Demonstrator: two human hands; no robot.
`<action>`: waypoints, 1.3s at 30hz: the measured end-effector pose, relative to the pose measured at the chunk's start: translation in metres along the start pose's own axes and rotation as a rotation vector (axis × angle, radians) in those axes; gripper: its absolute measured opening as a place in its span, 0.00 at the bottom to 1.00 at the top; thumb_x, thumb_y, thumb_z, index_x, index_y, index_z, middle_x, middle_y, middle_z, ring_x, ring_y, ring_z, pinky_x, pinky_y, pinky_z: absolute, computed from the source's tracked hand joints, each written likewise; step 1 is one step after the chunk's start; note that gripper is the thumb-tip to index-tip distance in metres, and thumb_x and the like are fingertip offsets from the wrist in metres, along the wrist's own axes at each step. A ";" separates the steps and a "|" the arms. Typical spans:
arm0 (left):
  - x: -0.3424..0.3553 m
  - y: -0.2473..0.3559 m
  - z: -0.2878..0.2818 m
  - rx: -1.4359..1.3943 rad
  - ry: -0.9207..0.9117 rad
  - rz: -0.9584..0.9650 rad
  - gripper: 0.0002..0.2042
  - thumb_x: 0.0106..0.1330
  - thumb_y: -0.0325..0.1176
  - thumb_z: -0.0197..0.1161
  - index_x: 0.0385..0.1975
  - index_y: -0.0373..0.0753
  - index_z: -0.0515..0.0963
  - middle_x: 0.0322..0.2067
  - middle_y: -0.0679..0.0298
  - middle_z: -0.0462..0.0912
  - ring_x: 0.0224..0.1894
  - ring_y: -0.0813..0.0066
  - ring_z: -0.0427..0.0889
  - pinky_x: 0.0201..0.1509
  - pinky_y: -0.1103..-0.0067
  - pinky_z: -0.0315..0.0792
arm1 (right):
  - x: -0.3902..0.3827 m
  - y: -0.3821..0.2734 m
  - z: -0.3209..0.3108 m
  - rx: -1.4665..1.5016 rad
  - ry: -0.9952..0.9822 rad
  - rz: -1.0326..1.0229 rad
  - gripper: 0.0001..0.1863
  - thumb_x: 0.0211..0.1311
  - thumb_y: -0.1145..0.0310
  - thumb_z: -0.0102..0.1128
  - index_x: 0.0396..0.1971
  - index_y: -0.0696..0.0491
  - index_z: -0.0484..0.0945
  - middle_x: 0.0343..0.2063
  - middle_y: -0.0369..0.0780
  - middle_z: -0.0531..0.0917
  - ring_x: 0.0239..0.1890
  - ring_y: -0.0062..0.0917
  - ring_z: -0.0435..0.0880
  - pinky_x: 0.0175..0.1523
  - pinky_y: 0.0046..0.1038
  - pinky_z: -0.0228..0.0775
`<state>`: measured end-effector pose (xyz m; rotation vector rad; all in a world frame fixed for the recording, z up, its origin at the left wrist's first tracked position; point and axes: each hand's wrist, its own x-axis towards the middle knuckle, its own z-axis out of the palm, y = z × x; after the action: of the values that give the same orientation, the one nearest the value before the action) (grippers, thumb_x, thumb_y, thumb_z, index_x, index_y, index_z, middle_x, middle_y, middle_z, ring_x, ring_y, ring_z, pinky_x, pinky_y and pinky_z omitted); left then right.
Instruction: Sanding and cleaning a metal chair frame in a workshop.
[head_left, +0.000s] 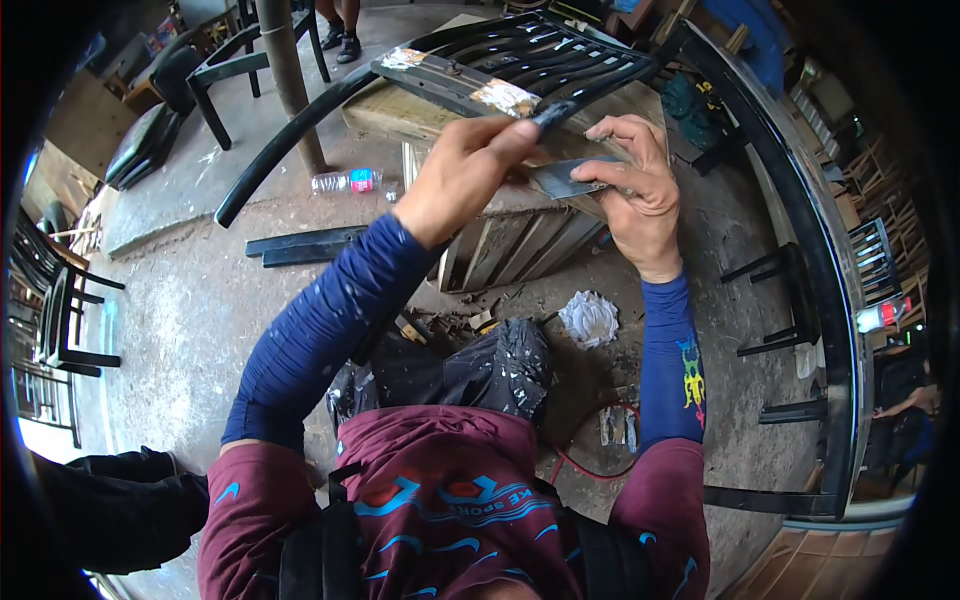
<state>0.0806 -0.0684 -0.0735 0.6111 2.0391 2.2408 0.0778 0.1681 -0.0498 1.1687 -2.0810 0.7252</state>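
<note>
Pinching a thin grey sheet [560, 181] under the thumb of the right hand [643, 198], with the left hand [462, 172] curled closed at the rail [600, 90] of a black chair frame [450, 78], in a hold too hidden to tell exactly. Seen across a wooden crate [510, 246] just beyond both hands: the same frame, white-patched along one bar. On the floor [180, 290] nearby, a clear plastic bottle [338, 182] to the left and a crumpled white cloth [589, 319] this side of the crate.
</note>
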 end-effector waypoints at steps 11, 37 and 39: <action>0.001 -0.027 0.030 -0.169 0.209 0.067 0.16 0.68 0.29 0.66 0.53 0.28 0.79 0.36 0.49 0.87 0.33 0.69 0.88 0.35 0.71 0.84 | 0.020 -0.031 0.065 0.830 0.358 0.509 0.26 0.76 0.67 0.51 0.67 0.63 0.59 0.61 0.50 0.75 0.50 0.37 0.86 0.55 0.34 0.80; -0.001 -0.073 -0.010 0.937 -0.030 -0.285 0.16 0.57 0.27 0.58 0.43 0.23 0.71 0.36 0.34 0.83 0.38 0.44 0.87 0.44 0.63 0.82 | -0.007 0.084 0.057 -0.626 -0.393 0.049 0.29 0.58 0.85 0.50 0.54 0.41 0.84 0.56 0.31 0.84 0.33 0.30 0.78 0.41 0.30 0.78; 0.000 -0.074 -0.017 0.895 -0.060 -0.315 0.15 0.59 0.27 0.58 0.42 0.23 0.71 0.31 0.35 0.83 0.30 0.47 0.88 0.34 0.64 0.83 | -0.005 0.088 0.067 -0.690 -0.452 0.139 0.29 0.58 0.85 0.50 0.54 0.42 0.84 0.57 0.31 0.84 0.32 0.28 0.77 0.39 0.29 0.77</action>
<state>0.0588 -0.0748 -0.1457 0.3245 2.7977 1.0567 -0.0146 0.1625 -0.1105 0.8357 -2.4946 -0.2435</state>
